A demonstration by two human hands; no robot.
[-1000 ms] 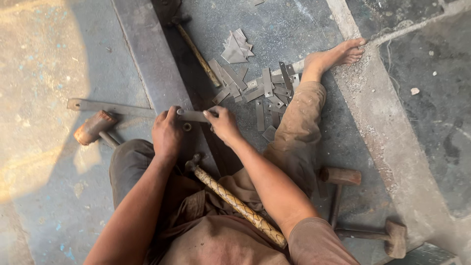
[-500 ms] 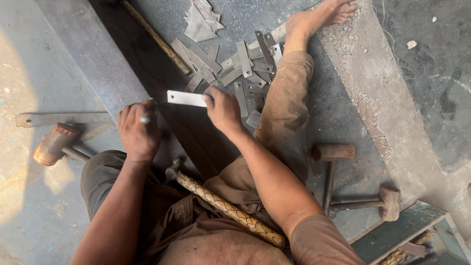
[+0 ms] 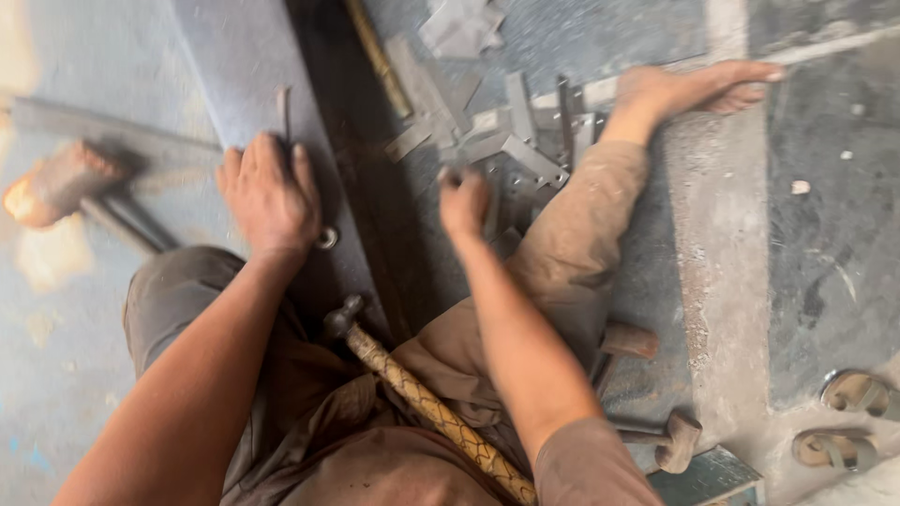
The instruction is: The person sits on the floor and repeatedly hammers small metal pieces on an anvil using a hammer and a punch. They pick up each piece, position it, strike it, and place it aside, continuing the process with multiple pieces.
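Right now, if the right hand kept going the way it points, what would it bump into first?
Probably the pile of flat grey metal pieces on the floor. The right hand points up and away toward them, just short of the nearest strips, though motion blur and depth leave some doubt.

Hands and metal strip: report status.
Left hand pressing thin metal strip on the steel beam. Right hand closed at the scrap pile, contents blurred. Hammer across lap.
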